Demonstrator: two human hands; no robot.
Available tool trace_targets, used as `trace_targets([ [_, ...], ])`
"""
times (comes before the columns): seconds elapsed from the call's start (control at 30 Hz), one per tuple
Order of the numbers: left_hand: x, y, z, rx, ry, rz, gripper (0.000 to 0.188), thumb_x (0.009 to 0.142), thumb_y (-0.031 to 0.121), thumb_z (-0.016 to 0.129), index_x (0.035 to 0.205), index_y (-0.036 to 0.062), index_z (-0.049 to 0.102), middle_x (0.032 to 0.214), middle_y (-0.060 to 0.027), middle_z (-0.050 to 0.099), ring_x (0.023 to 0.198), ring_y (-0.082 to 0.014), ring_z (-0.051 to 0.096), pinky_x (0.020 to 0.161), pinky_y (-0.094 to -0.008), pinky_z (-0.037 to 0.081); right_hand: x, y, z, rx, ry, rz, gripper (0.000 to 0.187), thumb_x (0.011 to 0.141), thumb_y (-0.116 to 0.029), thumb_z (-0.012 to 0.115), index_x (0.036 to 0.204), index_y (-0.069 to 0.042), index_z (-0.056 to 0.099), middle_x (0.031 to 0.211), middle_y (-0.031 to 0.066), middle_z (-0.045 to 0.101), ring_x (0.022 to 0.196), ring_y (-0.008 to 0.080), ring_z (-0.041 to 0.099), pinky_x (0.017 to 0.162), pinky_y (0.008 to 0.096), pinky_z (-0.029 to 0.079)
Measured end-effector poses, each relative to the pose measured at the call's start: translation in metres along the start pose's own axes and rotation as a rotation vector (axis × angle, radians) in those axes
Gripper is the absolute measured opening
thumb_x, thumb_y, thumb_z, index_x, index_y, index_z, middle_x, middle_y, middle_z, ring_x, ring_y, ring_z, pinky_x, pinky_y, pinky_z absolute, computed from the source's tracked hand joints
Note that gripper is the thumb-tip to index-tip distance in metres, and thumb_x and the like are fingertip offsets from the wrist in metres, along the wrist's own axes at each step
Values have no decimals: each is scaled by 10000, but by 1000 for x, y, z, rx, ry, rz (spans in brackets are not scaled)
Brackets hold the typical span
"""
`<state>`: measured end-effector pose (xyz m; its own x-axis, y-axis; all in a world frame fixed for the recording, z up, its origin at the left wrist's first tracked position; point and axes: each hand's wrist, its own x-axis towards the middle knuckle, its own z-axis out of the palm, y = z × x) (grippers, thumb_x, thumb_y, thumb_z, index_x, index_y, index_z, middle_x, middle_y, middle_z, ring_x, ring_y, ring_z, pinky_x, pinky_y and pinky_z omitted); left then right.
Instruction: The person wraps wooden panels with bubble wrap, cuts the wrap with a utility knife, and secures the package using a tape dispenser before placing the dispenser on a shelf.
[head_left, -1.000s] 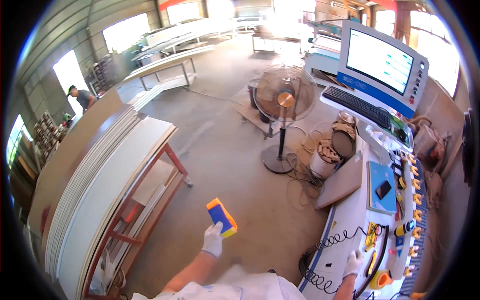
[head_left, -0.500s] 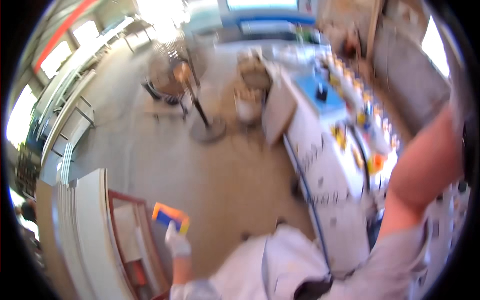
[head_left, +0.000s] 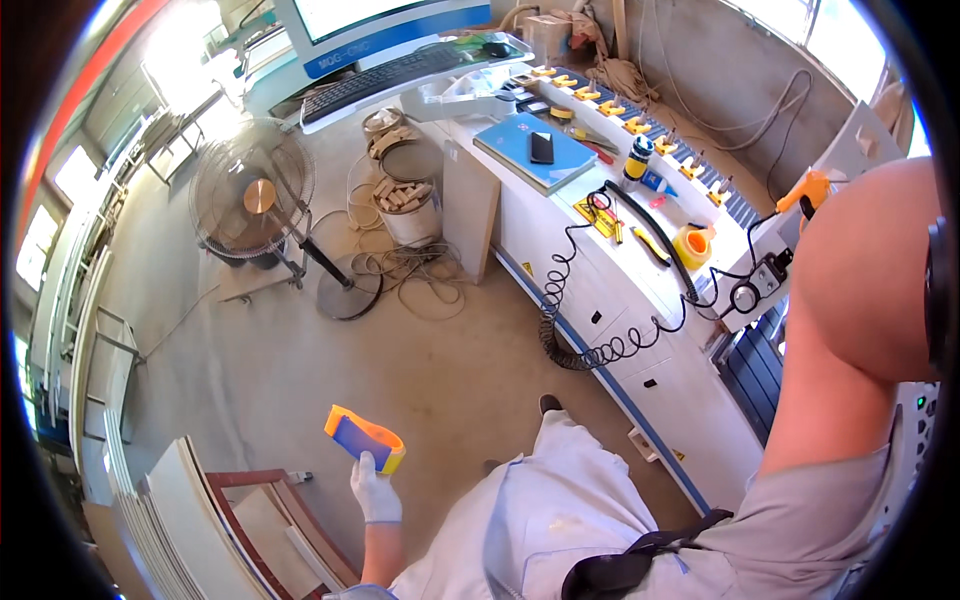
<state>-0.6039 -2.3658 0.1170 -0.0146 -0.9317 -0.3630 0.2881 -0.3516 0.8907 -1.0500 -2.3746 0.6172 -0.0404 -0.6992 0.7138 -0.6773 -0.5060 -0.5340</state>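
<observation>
The long white tabletop (head_left: 640,330) of the machine bench runs along the person's right, carrying a blue board (head_left: 530,150) with a dark phone on it, a black coiled hose (head_left: 590,310), yellow clamps (head_left: 600,100) in a row, an orange cup-shaped piece (head_left: 692,245) and a keyboard (head_left: 395,75) under a large screen. To the left, a stack of white panels (head_left: 130,500) leans on a red-brown rack (head_left: 270,520), and a standing fan (head_left: 250,190) sits on the bare concrete floor (head_left: 260,370) beside a white bucket of wood offcuts (head_left: 408,205) and loose cable loops; it is a sunlit workshop hall. The left hand (head_left: 375,490), in a white glove, is raised over the floor, its fingers (head_left: 368,468) clamped on the lower end of an orange-and-blue sanding block (head_left: 362,438), which tilts up and away from the body, well apart from the bench and near the panel stack. The right arm is lifted close to the camera and its hand is out of view, so whether those fingers are apart or together cannot be told. The grip looks to be on one end only, so the block could slip and drop to the concrete; a careless step might also catch the cables near the fan.
</observation>
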Motion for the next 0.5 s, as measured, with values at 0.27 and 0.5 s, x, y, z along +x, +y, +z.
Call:
trace_targets([
  [0.27,5,-1,71,48,-92,31,352,1116,279,595,1249,-41,658,1179,-98,711,1091,-206,687,1008,-398,535,5,27,-46,-15,14,-2,575,1045,-417,681,1434,3,626,1340,156,721,1261,256,682,1117,414,513],
  [0.5,40,-30,146,25,-96,-8,379,1101,300,633,1322,-6,663,1255,-88,688,1153,-207,662,1028,-401,525,-1,69,-115,5,131,42,525,1057,-377,670,1420,1,636,1346,158,720,1283,254,672,1140,403,499],
])
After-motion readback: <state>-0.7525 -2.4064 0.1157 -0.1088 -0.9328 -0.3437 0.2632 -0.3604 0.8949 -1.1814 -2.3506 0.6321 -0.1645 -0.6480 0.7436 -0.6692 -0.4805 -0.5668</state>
